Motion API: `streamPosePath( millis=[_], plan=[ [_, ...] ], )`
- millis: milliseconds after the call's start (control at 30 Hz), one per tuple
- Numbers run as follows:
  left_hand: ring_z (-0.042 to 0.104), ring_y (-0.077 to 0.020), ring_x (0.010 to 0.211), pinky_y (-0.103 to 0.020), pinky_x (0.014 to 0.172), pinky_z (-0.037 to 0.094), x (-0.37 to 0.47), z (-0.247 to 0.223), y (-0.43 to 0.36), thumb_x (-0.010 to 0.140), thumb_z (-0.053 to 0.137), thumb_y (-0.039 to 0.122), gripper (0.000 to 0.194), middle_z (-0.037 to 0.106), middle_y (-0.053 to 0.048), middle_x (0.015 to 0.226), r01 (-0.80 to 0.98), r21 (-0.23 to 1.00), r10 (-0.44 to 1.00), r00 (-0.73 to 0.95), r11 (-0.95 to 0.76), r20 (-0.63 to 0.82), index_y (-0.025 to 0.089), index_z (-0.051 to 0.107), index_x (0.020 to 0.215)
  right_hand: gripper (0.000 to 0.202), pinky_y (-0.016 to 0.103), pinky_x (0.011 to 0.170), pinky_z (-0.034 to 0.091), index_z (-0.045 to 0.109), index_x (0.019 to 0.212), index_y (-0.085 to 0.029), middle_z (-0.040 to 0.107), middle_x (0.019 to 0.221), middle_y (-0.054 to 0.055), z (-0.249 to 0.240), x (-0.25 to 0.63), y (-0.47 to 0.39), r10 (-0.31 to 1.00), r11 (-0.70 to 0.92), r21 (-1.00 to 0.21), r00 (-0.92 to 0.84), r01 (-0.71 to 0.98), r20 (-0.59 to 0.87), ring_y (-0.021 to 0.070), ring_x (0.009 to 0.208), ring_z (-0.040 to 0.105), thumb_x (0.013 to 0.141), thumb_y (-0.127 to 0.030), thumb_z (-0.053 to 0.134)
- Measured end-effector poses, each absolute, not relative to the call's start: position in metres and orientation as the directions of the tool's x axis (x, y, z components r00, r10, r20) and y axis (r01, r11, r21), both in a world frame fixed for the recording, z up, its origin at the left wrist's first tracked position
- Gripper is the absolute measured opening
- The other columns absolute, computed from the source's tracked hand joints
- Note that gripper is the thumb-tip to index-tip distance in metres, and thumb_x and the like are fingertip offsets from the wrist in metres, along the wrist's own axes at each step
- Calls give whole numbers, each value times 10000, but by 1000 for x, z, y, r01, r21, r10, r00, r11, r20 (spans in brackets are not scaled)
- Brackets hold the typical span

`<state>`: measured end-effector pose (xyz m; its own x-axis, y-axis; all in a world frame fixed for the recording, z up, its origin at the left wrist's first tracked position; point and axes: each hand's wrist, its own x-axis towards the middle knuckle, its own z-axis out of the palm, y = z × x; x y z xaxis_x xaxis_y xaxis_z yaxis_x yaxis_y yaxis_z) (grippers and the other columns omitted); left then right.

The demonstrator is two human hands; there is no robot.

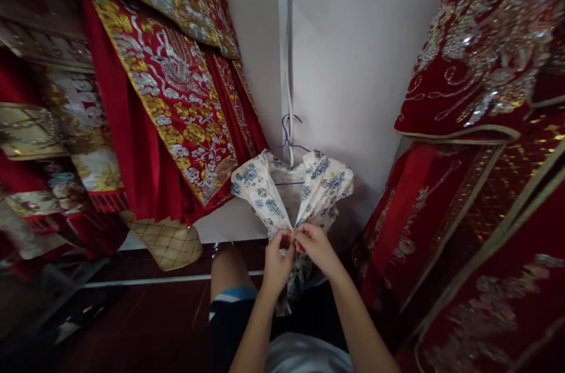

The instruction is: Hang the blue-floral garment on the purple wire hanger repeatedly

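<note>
A white dress or blouse with blue flowers hangs on a purple wire hanger in front of me. Its neckline is parted above and the two front edges come together in a V at my fingers. My left hand pinches the front edge from the left. From the right, my right hand pinches the other edge, its fingertips touching those of my left hand. Whatever small fastening may lie between the fingertips is hidden. The lower part of the garment falls between my knees, partly behind my forearms.
Red embroidered garments with gold and silver hang at the left. More red beaded garments hang close on the right. A white pole runs down the pale wall behind the hanger. The floor is dark red tile.
</note>
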<state>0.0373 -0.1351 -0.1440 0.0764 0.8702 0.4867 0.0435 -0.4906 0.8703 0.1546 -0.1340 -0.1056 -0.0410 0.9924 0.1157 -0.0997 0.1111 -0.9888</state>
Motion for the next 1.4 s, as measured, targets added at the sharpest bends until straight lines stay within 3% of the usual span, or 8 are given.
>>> streamPosePath(
  millis=[167, 500, 700, 833, 933, 1100, 1233, 1400],
  plan=[
    [541, -184, 700, -270, 671, 380, 44, -136, -143, 812, 537, 126, 85, 583, -20, 749, 265, 820, 861, 107, -507, 497, 204, 558, 785, 186, 229, 421, 333, 591, 588, -195, 557, 417, -27, -86, 159, -120, 996, 76, -993, 47, -88, 72, 106, 376, 459, 686, -351, 615],
    [511, -198, 605, -301, 628, 309, 62, -123, -148, 694, 527, 21, 215, 559, -64, 802, 662, 566, 869, 338, -492, 360, 203, 595, 785, 157, 197, 393, 269, 594, 573, -171, 518, 427, -48, 18, 171, -42, 949, 266, -940, 231, -212, 216, 65, 377, 407, 682, -280, 626],
    [530, -194, 593, -276, 639, 326, 47, -94, -123, 631, 559, -12, 225, 554, -32, 642, 517, 630, 810, 453, -579, 373, 207, 609, 649, 128, 194, 382, 260, 637, 675, -162, 545, 446, -46, 15, 167, -49, 941, 325, -924, 168, -200, 295, 77, 379, 433, 674, -285, 601],
    [540, -176, 603, -255, 633, 346, 33, -39, -95, 805, 594, 137, 185, 606, -7, 669, 356, 689, 772, 211, -632, 599, 222, 701, 929, 155, 202, 389, 276, 617, 685, -186, 534, 433, -54, 3, 171, -61, 924, 374, -911, 153, -175, 350, 86, 378, 439, 661, -336, 589],
    [534, -167, 618, -258, 636, 375, 29, 5, -76, 917, 531, 238, 336, 616, -3, 726, 400, 562, 654, 142, -724, 743, 222, 623, 1239, 150, 212, 398, 275, 607, 688, -197, 516, 423, -59, 6, 173, -64, 906, 416, -899, 140, -136, 399, 90, 379, 428, 666, -342, 578],
    [596, -192, 802, -285, 731, 443, 24, 40, -50, 935, 524, 242, 175, 662, -62, 865, 459, 309, 493, 360, -833, 792, 188, 690, 929, 192, 240, 429, 294, 549, 662, -221, 429, 430, -80, 8, 165, -63, 867, 496, -864, 105, -90, 487, 94, 380, 397, 750, -384, 600],
    [581, -193, 786, -292, 734, 441, 14, 41, -41, 927, 526, 213, 138, 631, -57, 844, 494, 226, 477, 471, -839, 742, 186, 660, 909, 192, 252, 448, 287, 569, 712, -220, 412, 451, -75, -2, 154, -58, 846, 527, -847, 137, -66, 515, 111, 411, 392, 797, -392, 561],
    [581, -208, 870, -306, 800, 440, 9, 36, -47, 951, 491, 206, 127, 610, -72, 900, 505, 184, 406, 372, -843, 835, 183, 610, 913, 195, 260, 515, 314, 538, 679, -221, 474, 543, -45, -21, 146, -51, 793, 574, -816, 205, 66, 574, 122, 497, 416, 806, -367, 557]
  ],
)
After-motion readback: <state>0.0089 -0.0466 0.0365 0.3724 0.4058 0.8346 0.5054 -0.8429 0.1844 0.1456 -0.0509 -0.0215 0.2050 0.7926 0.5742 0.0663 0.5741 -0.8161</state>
